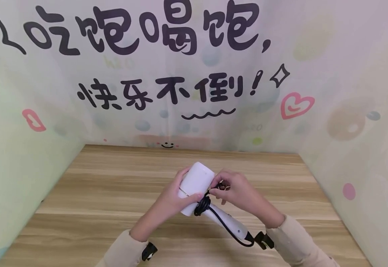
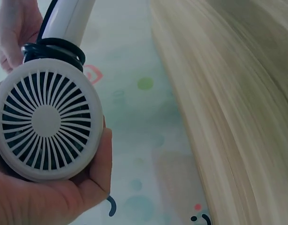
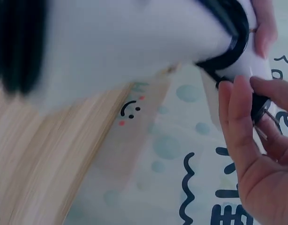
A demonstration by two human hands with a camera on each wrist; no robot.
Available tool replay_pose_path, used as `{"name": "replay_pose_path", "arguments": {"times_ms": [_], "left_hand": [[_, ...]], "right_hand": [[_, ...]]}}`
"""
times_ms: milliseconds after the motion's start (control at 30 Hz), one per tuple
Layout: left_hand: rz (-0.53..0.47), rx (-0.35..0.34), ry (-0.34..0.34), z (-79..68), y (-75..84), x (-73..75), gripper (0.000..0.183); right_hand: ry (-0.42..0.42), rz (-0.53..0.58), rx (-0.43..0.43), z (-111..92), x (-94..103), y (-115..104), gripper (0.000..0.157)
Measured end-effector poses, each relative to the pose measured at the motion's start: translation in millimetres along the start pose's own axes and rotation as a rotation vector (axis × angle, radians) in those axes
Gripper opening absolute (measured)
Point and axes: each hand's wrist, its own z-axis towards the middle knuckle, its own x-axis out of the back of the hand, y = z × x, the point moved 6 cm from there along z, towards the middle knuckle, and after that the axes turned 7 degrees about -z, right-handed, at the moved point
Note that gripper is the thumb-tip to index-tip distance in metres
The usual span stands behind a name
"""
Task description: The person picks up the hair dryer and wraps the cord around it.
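A white hair dryer [image 1: 198, 178] is held up over the wooden table, its handle slanting down to the right. My left hand [image 1: 173, 194] grips the barrel, the thumb lying across its near side. In the left wrist view the round slotted grille [image 2: 46, 121] faces the camera. Black cord [image 1: 203, 206] is wound in several loops round the top of the handle, and a slack length runs down to the handle's end. Beside the barrel, my right hand [image 1: 236, 188] pinches the cord's black plug [image 3: 260, 106]. Metal prongs stick out from it between the fingers in the right wrist view.
The wood-grain table [image 1: 107, 196] extends around both hands. A printed backdrop [image 1: 167, 126] with black lettering stands along its far edge, and pale side panels [image 1: 23, 159] flank it. Black straps [image 1: 264, 240] sit at both sleeve cuffs.
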Motion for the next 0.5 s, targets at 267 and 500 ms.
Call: {"name": "replay_pose_path", "arguments": {"times_ms": [267, 500], "left_hand": [[0.041, 0.050, 0.135, 4.1, -13.3, 1.2, 0.078], [-0.013, 0.081, 0.185, 13.2, -28.7, 1.1, 0.077]], "right_hand": [[0.122, -0.039, -0.131, 4, -10.4, 4, 0.013], [0.314, -0.253, -0.065, 10, -25.1, -2, 0.013]]}}
